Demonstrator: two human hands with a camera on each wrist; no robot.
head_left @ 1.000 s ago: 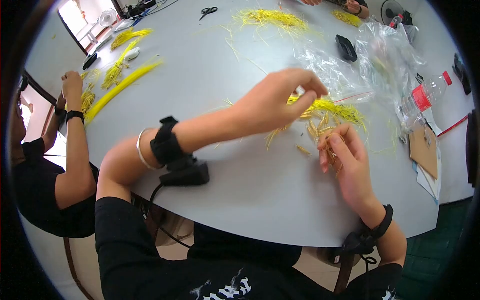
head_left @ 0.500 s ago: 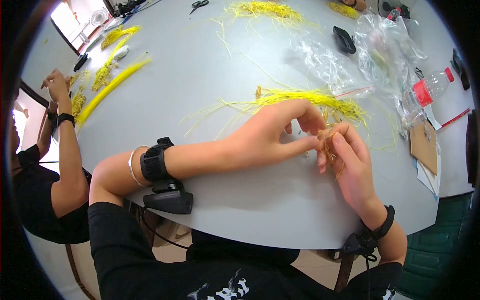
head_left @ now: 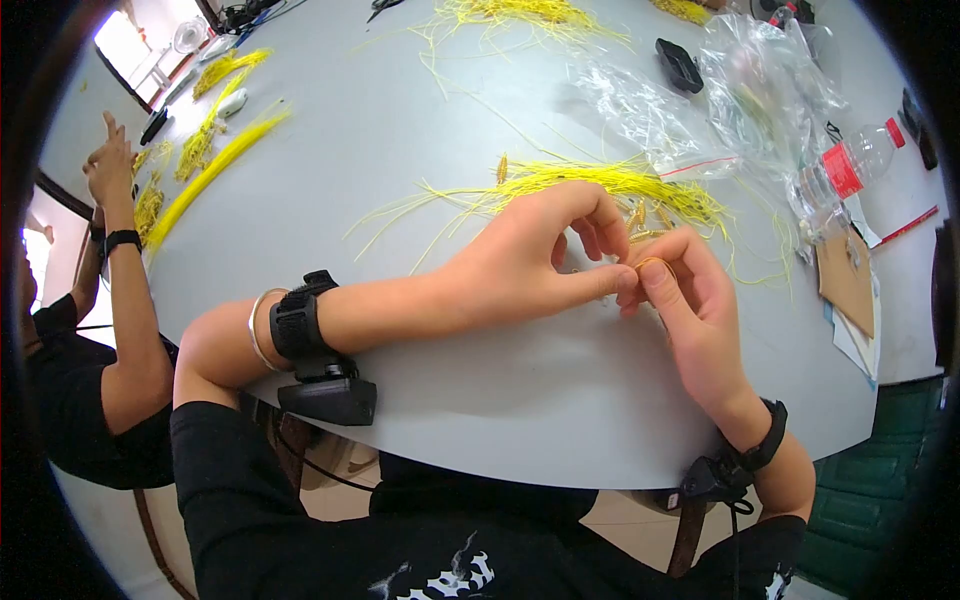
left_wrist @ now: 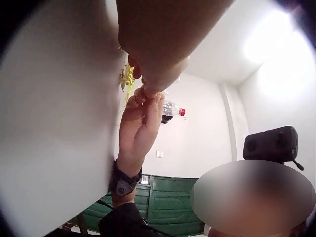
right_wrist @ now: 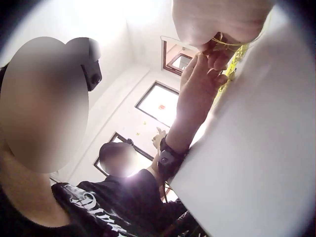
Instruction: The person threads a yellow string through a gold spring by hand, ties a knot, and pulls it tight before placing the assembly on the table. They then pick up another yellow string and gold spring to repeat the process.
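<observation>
In the head view my right hand (head_left: pixel 695 310) pinches a thin gold cord (head_left: pixel 652 263), bent into a small loop at the thumb and fingertips. My left hand (head_left: pixel 530 250) reaches across from the left. Its thumb and forefinger come together at the right fingertips, pinching at the cord; the pinched end is hidden. Both hands also meet in the right wrist view, where yellow-gold strands (right_wrist: pixel 224 44) show under my right hand. Just beyond the hands lies a bundle of yellow cords (head_left: pixel 620 182), with small gold ribbed pieces (head_left: pixel 657 215) beside it.
Clear plastic bags (head_left: pixel 745 90), a black case (head_left: pixel 680 66) and a red-capped bottle (head_left: pixel 860 160) lie at the right. Brown cardboard (head_left: pixel 846 285) rests by the right edge. More yellow cords (head_left: pixel 520 14) lie at the back. Another person (head_left: pixel 125 370) sits at the left.
My left hand has come down from over the yellow cords to my right fingertips, and its thumb and forefinger have drawn in there. My right hand has stayed nearly in place.
</observation>
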